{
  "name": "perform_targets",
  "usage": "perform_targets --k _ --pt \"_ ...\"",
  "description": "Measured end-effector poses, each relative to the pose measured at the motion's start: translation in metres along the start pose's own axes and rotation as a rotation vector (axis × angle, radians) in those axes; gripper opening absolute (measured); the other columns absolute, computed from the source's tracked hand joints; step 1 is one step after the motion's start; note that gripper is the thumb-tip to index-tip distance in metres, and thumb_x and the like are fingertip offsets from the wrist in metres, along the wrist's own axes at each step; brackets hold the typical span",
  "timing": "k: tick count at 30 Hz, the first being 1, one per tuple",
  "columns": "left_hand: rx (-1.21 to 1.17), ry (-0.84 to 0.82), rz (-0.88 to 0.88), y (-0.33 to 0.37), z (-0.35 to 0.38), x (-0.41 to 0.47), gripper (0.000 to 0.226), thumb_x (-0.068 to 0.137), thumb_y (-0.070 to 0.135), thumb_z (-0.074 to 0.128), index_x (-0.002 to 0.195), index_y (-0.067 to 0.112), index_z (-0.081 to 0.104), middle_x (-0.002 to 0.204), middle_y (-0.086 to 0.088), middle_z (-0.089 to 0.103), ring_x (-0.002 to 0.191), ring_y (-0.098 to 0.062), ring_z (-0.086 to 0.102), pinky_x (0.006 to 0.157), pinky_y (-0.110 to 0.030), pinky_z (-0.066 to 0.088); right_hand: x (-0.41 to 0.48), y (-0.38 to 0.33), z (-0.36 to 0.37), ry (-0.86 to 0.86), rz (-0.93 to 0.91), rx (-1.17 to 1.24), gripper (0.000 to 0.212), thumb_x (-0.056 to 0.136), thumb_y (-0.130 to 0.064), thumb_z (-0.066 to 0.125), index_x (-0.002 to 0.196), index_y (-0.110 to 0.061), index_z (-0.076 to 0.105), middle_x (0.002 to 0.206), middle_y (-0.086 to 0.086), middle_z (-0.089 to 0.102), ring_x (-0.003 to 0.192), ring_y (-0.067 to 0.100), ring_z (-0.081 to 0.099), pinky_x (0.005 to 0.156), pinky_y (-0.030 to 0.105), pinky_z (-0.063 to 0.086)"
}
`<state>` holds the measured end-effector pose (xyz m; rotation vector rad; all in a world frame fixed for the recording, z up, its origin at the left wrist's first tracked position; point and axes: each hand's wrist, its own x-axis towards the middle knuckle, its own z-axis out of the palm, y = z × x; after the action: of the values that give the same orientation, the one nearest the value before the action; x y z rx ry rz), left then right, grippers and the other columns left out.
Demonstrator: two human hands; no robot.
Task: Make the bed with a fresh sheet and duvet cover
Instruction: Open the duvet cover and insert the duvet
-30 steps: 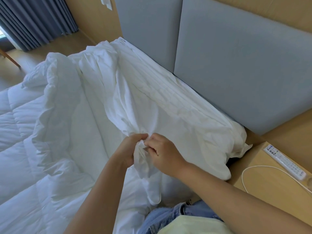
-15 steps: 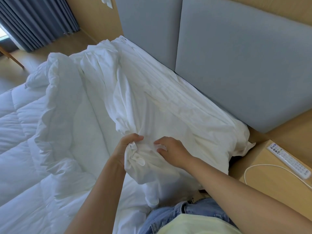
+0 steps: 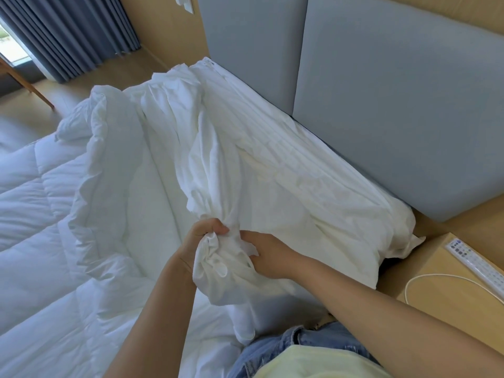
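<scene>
White duvet cover [image 3: 272, 192], bunched, gripped between hands [image 3: 195, 242] [image 3: 270, 255]

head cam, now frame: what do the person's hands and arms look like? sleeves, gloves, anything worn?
Left hand and right hand are bare: no gloves, and no rings, watch or bracelet visible. Both arms are uncovered as far as the frame shows, with no sleeve edge in view. At the bottom edge the person wears blue jeans and a pale yellow top.
</scene>
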<state>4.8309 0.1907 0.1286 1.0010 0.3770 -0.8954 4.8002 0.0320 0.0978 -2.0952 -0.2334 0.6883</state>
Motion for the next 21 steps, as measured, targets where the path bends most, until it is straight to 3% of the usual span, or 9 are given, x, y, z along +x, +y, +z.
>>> perform_targets --k 3,6,11,14,17,19,21 --pt "0.113 0.118 -0.151 -0.001 -0.005 0.004 0.040 0.059 0.012 0.073 0.094 0.000 0.062 0.078 -0.016 0.065 0.067 -0.028 0.065 0.068 -0.036 0.053 -0.002 0.011 0.008 -0.031 0.035 -0.011 0.048 0.090 -0.026 0.059 0.136 -0.026 0.046 0.133 -0.003 0.054 0.119 0.017 0.052 0.094 0.023 0.039" --pt "0.186 0.190 -0.260 -0.005 -0.007 0.006 0.056 0.059 0.015 0.077 0.110 -0.001 0.060 0.092 -0.017 0.065 0.081 -0.032 0.063 0.075 -0.040 0.051 0.000 0.021 0.022 -0.038 0.069 -0.091 0.055 0.081 -0.034 0.067 0.131 -0.024 0.048 0.130 0.000 0.055 0.117 0.022 0.052 0.099 0.040 0.043" --pt "0.104 0.214 -0.088 -0.004 -0.012 0.006 0.047 0.071 0.008 0.069 0.114 -0.006 0.057 0.091 -0.020 0.064 0.082 -0.033 0.063 0.074 -0.043 0.052 0.010 0.027 0.020 0.103 0.117 -0.134 0.063 0.085 -0.043 0.064 0.140 -0.027 0.038 0.142 -0.005 0.046 0.130 0.019 0.043 0.106 0.037 0.035" --pt "0.047 0.161 0.061 -0.004 -0.014 0.006 0.038 0.070 0.011 0.068 0.105 -0.001 0.063 0.089 -0.017 0.067 0.078 -0.031 0.067 0.070 -0.039 0.057 0.018 0.032 0.015 0.237 0.086 -0.201 0.046 0.093 -0.037 0.054 0.137 -0.027 0.045 0.137 -0.005 0.052 0.125 0.018 0.048 0.100 0.034 0.037" --pt "-0.032 0.172 0.153 -0.005 -0.014 0.009 0.020 0.080 0.012 0.062 0.098 0.003 0.065 0.083 -0.014 0.066 0.075 -0.029 0.067 0.066 -0.036 0.056 0.023 0.032 0.007 0.361 0.059 -0.058 0.023 0.096 -0.020 0.051 0.113 -0.012 0.065 0.107 0.003 0.064 0.100 0.023 0.058 0.082 0.028 0.041" --pt "-0.082 0.202 0.178 -0.005 -0.016 0.011 0.014 0.083 0.007 0.055 0.087 0.005 0.068 0.074 -0.012 0.065 0.067 -0.027 0.065 0.060 -0.033 0.055 0.023 0.036 0.001 0.395 0.060 0.021 0.013 0.093 -0.014 0.056 0.093 -0.009 0.068 0.087 0.001 0.061 0.083 0.021 0.058 0.071 0.028 0.041" --pt "-0.094 0.208 0.192 -0.007 -0.017 0.012 0.036 0.088 0.002 0.043 0.065 0.008 0.070 0.057 -0.007 0.061 0.051 -0.021 0.062 0.048 -0.025 0.051 0.022 0.039 -0.007 0.415 0.081 0.003 0.012 0.089 -0.008 0.056 0.081 -0.005 0.065 0.078 0.003 0.060 0.075 0.024 0.057 0.064 0.030 0.038"
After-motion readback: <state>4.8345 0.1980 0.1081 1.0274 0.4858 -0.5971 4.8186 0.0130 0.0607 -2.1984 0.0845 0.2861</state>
